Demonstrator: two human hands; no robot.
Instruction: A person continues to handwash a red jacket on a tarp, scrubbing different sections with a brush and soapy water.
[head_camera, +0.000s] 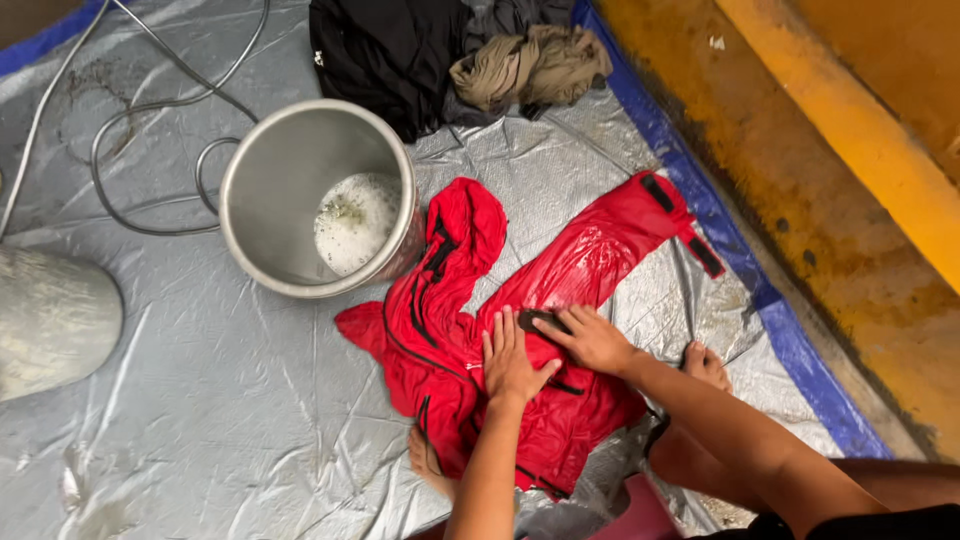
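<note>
A wet red jacket (600, 250) with black trim lies spread on a silver tarp (220, 400). My left hand (511, 357) presses flat on the jacket's middle, fingers together. Just to its right, my right hand (588, 338) rests on the jacket, its fingers closed over a small dark object (530, 318); what the object is I cannot tell. My bare feet show beside the jacket's lower edge, one foot (707, 364) to the right of my right hand.
A steel pot (262, 200) holding foamy water sits left of the jacket. Dark and tan clothes (450, 55) are piled at the top. A grey hose (150, 105) loops at upper left. An orange concrete ledge (850, 130) runs along the right.
</note>
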